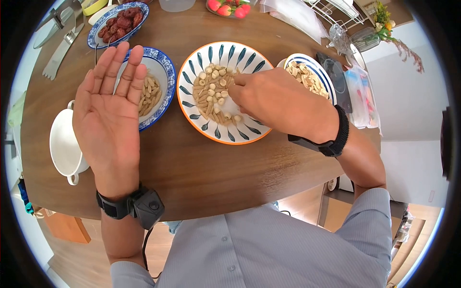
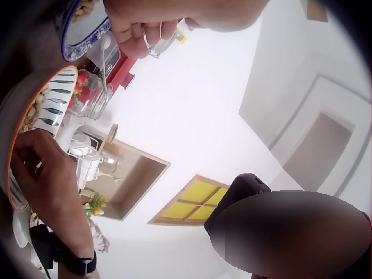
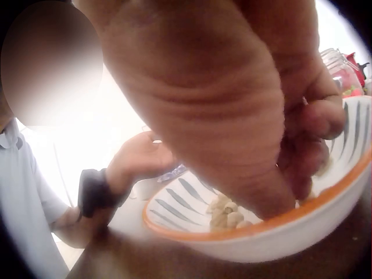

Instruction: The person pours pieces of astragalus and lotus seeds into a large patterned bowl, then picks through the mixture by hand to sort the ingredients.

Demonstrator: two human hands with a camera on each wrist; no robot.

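The left hand (image 1: 108, 110) is held palm up with its fingers straight, above the rim of a blue-edged bowl (image 1: 169, 72) of beige strips; nothing lies on its palm. Reaching into the orange-rimmed bowl (image 1: 192, 115), the right hand (image 1: 283, 103) has bent fingers down by the contents. Long beige pieces (image 1: 210, 109) and round cream seeds (image 1: 212, 86) sit there in some liquid. In the right wrist view, the thumb and fingers of the right hand (image 3: 232, 116) point down beside beige pieces (image 3: 224, 214); whether anything is between the fingertips is hidden.
A white two-handled bowl (image 1: 65, 144) stands at the left. Behind are a dish of dark red dates (image 1: 120, 26) and a container of red fruit (image 1: 229, 8). To the right, a blue-ringed bowl holds pale slices (image 1: 306, 79), beside a black scale (image 1: 332, 72).
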